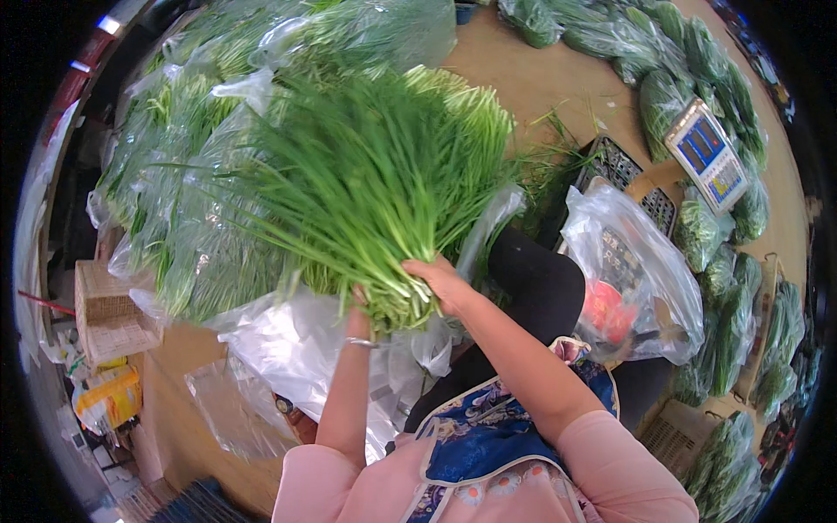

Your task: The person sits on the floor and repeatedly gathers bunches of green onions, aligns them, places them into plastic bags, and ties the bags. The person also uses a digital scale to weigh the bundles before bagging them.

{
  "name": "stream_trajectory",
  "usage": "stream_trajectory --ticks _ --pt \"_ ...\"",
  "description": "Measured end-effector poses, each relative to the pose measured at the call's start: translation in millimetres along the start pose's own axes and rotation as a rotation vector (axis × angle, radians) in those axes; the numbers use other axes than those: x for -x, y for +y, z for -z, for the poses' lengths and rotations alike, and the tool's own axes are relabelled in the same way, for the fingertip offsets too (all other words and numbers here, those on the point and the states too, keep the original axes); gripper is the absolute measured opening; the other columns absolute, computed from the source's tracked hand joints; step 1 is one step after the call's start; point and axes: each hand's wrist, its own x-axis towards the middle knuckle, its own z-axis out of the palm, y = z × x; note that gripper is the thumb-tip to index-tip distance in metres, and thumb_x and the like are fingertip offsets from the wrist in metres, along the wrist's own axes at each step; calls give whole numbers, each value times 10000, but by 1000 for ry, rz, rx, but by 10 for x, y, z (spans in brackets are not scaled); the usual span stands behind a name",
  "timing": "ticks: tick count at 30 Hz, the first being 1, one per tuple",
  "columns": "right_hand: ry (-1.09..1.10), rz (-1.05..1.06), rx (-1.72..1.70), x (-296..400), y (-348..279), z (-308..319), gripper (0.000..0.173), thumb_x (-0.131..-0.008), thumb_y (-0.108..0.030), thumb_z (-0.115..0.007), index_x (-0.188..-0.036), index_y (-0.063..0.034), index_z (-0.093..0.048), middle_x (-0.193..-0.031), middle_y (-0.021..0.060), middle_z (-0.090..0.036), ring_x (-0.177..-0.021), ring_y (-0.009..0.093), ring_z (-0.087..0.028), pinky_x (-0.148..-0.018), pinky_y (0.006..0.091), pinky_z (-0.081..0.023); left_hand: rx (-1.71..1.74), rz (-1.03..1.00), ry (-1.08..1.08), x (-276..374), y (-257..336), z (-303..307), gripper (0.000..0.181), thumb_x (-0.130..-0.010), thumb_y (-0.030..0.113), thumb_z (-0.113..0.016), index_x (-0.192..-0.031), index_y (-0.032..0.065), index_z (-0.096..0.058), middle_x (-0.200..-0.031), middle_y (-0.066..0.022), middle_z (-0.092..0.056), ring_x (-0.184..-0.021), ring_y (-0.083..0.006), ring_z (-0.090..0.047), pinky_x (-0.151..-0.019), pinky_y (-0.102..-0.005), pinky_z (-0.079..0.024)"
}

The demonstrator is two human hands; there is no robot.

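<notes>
A large bunch of long green chives (pixel 366 189) is held between my two hands, pale cut ends toward me and dark leaves fanning away. My right hand (pixel 444 281) grips the stalks on the right near their base, thumb across them. On the left side, my left hand (pixel 358 302) supports the same bunch; its fingers are mostly hidden behind the stalks. Below the bunch, a clear plastic bag (pixel 288 346) spreads near my lap. Behind it lies a pile of more chives (pixel 464 98), pale ends showing at the right, partly covered by the bunch.
Plastic-wrapped greens (pixel 196 216) are heaped at the left. A digital scale display (pixel 706 157) rises beside a black plastic crate (pixel 608 153) at the right. Near my knee hangs a clear bag (pixel 667 294) with something red inside. Bagged vegetables (pixel 726 327) line the right; a woven basket (pixel 118 307) stands left.
</notes>
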Motion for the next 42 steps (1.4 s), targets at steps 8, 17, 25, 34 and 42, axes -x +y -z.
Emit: stream_trajectory --ticks 8,17,25,34,42 --pt "20 -108 13 6 126 427 465 -786 -113 -578 -1208 -17 -407 -1036 142 -566 -871 233 -601 -733 370 -511 -205 -75 104 594 -178 -311 516 -904 434 -369 -1296 99 -341 -1212 -70 -466 -1057 -190 -488 -852 -311 -413" --pt "-54 -88 -32 -9 105 518 556 -757 -164 -636 -1224 -19 -372 -1071 161 -541 -910 249 -590 -725 396 -524 -1280 -606 275 1291 666 12 299 -894 270 -425 -908 19 -587 -851 -119 -573 -764 -256 -536 -729 -319 -423" --pt "-189 -198 -67 35 125 465 655 -770 -380 -643 -1275 -65 -370 -1208 120 -486 -1072 233 -505 -884 410 -429 -889 24 187 -292 957 77 809 -845 634 -144 -1285 -11 -356 -1305 -187 -389 -1241 -277 -327 -1007 -308 -232" --pt "-74 -100 281 -373 396 402 829 -654 -406 -719 -1305 -70 -332 -1224 167 -467 -1091 295 -487 -941 417 -382 -252 301 -118 -212 1221 -601 875 -757 747 -194 -1310 85 -344 -1301 -105 -412 -1174 -260 -414 -949 -400 -368" --pt "-173 263 1471 158 187 -428 933 -627 -381 -678 -1264 122 -218 -1103 314 -466 -1000 408 -493 -838 411 -430 -220 279 7 -170 882 174 654 -850 592 -296 -1275 105 -389 -1278 -108 -429 -1121 -251 -452 -854 -406 -448"
